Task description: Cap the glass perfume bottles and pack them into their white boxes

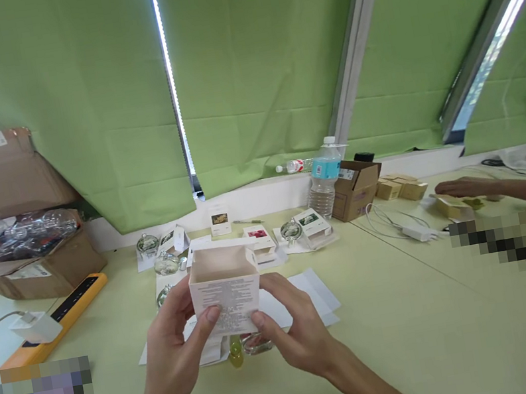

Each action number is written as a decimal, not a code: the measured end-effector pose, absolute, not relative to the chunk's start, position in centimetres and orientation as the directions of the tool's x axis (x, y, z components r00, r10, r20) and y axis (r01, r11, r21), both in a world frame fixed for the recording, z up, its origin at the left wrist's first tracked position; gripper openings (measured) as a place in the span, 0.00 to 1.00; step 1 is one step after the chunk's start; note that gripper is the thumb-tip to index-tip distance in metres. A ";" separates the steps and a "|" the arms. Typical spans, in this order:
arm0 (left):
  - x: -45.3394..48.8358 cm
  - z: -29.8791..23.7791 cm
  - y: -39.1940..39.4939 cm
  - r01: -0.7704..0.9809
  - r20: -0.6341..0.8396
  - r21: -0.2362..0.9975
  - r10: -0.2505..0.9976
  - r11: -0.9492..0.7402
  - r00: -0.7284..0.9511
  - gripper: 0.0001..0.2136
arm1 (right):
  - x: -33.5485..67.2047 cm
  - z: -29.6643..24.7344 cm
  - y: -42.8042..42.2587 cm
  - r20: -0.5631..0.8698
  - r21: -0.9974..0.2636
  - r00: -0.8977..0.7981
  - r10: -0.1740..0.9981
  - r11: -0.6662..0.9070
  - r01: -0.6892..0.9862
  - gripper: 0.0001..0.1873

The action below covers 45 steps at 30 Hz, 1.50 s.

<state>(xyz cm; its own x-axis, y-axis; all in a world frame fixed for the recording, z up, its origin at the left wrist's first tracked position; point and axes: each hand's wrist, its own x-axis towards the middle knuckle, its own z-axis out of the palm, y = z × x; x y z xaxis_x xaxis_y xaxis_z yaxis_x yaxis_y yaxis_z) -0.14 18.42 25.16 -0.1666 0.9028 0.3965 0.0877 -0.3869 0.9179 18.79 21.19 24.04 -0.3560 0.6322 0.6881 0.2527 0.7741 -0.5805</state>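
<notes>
A small white carton point(230, 304) with fine print on its front is raised over the table, its top open and the inside showing bare. My left hand point(178, 335) grips its left side, thumb on the printed face. On the right side my right hand point(297, 326) holds it too, thumb at the lower edge. Below the carton lie a yellowish glass piece point(236, 353) and a clear glass piece point(257, 342), partly hidden. White paper sheets point(317, 295) spread out behind my right hand. Beyond the carton are a box with a red picture point(258, 237) and a round glass bottle point(291, 230) on paper.
An orange power strip point(82, 306) with a white charger point(36, 327) runs along the left, near an open cardboard box point(52, 262). A large water bottle point(325, 180) and a small brown carton point(355, 188) stand at the back. Another person's hand point(466, 188) touches small boxes at right.
</notes>
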 end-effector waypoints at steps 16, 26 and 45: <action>-1.9 24.1 15.6 0.072 0.186 0.982 0.929 -0.172 -0.318 0.22 | 19.4 23.4 22.8 0.693 -0.624 -0.221 0.687 0.724 0.294 0.12; -4.5 18.9 10.6 0.179 0.058 0.984 0.907 0.020 -0.418 0.29 | 18.8 22.8 20.8 0.616 -0.338 -0.586 0.526 0.849 0.407 0.09; -6.6 16.3 10.5 0.545 0.194 0.838 0.952 -0.037 -0.235 0.23 | 15.9 20.4 19.4 0.158 -0.066 -0.650 0.743 0.665 0.744 0.10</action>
